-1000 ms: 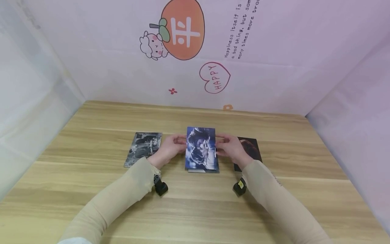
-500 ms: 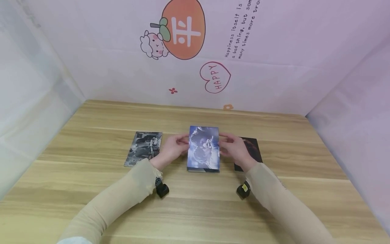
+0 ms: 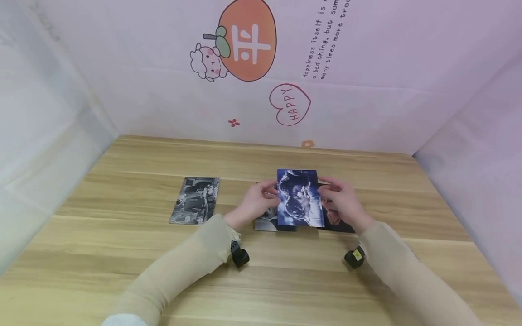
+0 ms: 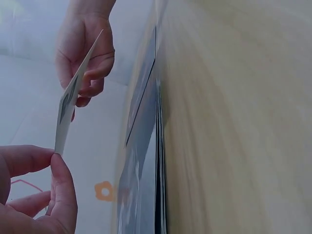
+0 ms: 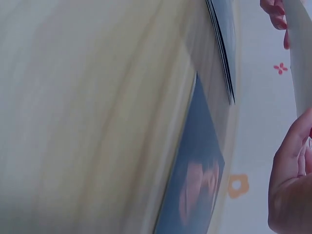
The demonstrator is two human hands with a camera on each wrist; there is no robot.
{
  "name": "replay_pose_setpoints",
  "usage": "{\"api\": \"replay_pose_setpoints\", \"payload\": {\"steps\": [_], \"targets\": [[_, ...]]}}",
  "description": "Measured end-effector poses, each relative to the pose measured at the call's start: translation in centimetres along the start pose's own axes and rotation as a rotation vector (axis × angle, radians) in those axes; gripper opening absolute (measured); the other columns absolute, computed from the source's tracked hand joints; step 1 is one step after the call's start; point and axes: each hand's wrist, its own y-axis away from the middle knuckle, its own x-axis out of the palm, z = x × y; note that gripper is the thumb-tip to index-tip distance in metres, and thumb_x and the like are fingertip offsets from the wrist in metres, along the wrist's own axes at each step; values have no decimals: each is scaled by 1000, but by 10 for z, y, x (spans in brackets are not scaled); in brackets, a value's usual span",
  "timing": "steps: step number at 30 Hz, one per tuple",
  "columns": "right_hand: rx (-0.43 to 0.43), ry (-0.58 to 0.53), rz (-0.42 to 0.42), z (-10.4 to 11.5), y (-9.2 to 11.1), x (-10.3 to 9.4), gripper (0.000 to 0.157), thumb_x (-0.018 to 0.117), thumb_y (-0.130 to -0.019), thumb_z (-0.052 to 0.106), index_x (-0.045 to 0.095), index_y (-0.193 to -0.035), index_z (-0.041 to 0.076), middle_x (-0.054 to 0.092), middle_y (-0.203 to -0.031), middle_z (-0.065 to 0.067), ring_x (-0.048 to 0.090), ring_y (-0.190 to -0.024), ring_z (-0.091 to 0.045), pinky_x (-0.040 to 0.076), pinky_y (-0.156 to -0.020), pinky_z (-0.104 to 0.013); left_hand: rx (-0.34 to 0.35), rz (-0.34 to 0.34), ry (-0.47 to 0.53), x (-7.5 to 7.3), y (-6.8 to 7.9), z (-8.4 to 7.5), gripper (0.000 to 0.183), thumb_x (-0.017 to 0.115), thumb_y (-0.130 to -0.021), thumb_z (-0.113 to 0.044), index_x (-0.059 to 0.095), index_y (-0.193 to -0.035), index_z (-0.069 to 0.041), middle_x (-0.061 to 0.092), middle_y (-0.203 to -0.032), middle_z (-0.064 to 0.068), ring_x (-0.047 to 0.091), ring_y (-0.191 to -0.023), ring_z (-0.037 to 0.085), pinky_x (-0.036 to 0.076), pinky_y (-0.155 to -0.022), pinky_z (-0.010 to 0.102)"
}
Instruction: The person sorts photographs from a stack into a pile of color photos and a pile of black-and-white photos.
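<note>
A blue-toned photo card (image 3: 300, 199) is raised above the table, held by its two side edges. My left hand (image 3: 258, 201) pinches one edge between thumb and finger, as the left wrist view shows on the card (image 4: 66, 117). On the opposite edge, my right hand (image 3: 344, 201) grips with thumb and fingers. Below the card lies a stack of photo cards (image 3: 266, 222), partly covered by it in the head view; its layered edges (image 4: 159, 185) show in the left wrist view. A dark photo card (image 3: 341, 227) lies under my right hand.
A black-and-white photo card (image 3: 195, 201) lies on the wooden table (image 3: 277, 290) to the left. White printed cloth (image 3: 350, 117) stands along the back, with more cloth at both sides. A small black camera (image 3: 239, 256) hangs at the left wrist, another (image 3: 355, 257) at the right.
Both hands have carried the blue-toned photo card to the right, from over the middle stack to partly over the dark card. More of the stack now shows. The left card stays put.
</note>
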Motion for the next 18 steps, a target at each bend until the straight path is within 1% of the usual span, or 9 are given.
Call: {"api": "replay_pose_setpoints", "payload": {"steps": [3, 4, 7, 10, 12, 14, 16, 18], "targets": [[-10, -15, 4, 0, 4, -11, 52, 52, -92, 1, 34, -141, -7, 59, -83, 13, 56, -73, 0, 53, -62, -16, 24, 15, 28, 10, -5, -2, 61, 65, -81, 2, 43, -138, 3, 62, -111, 20, 63, -100, 30, 56, -79, 26], [-12, -3, 0, -1, 5, -15, 52, 52, -93, 2, 34, -141, -8, 59, -83, 14, 56, -75, 1, 54, -64, -16, 30, 22, 36, 14, -6, -3, 61, 65, -81, 3, 44, -138, 3, 62, -111, 21, 64, -99, 30, 56, -79, 26], [-13, 47, 8, -4, 9, -28, 53, 53, -94, 5, 33, -141, -7, 58, -85, 15, 56, -80, 3, 54, -68, -16, 18, 35, 33, 26, -8, -7, 60, 66, -82, 2, 44, -138, 3, 62, -111, 19, 64, -100, 29, 56, -80, 26], [-4, 108, 28, -8, 11, -40, 56, 54, -94, 6, 30, -143, -8, 57, -88, 15, 55, -82, 4, 54, -72, -16, -20, 51, 2, 38, -7, -12, 61, 67, -84, -1, 43, -140, 0, 62, -112, 15, 63, -101, 26, 55, -81, 27], [-1, 160, 54, -11, 13, -48, 58, 55, -93, 5, 28, -144, -7, 57, -94, 9, 56, -83, 4, 55, -74, -17, -30, 63, -11, 45, -8, -14, 61, 67, -84, -2, 42, -140, -1, 62, -112, 13, 63, -101, 23, 55, -81, 26], [7, 225, 80, -15, 13, -56, 61, 56, -92, 4, 27, -144, -7, 56, -103, -3, 57, -84, 3, 55, -76, -19, -28, 74, -18, 51, -11, -15, 62, 68, -83, -1, 43, -140, -1, 62, -111, 12, 63, -99, 21, 55, -79, 25], [12, 286, 112, -18, 13, -63, 65, 58, -90, 4, 25, -145, -7, 53, -112, -15, 58, -86, 1, 56, -79, -22, -21, 85, -20, 56, -15, -15, 63, 69, -82, 0, 43, -140, -1, 62, -109, 11, 63, -96, 19, 55, -76, 22], [21, 309, 130, -21, 12, -69, 68, 59, -89, 3, 23, -145, -7, 49, -118, -24, 59, -86, -1, 56, -80, -24, -14, 89, -23, 61, -20, -15, 65, 70, -81, 0, 43, -140, -1, 62, -106, 9, 62, -93, 16, 54, -73, 20]]}}
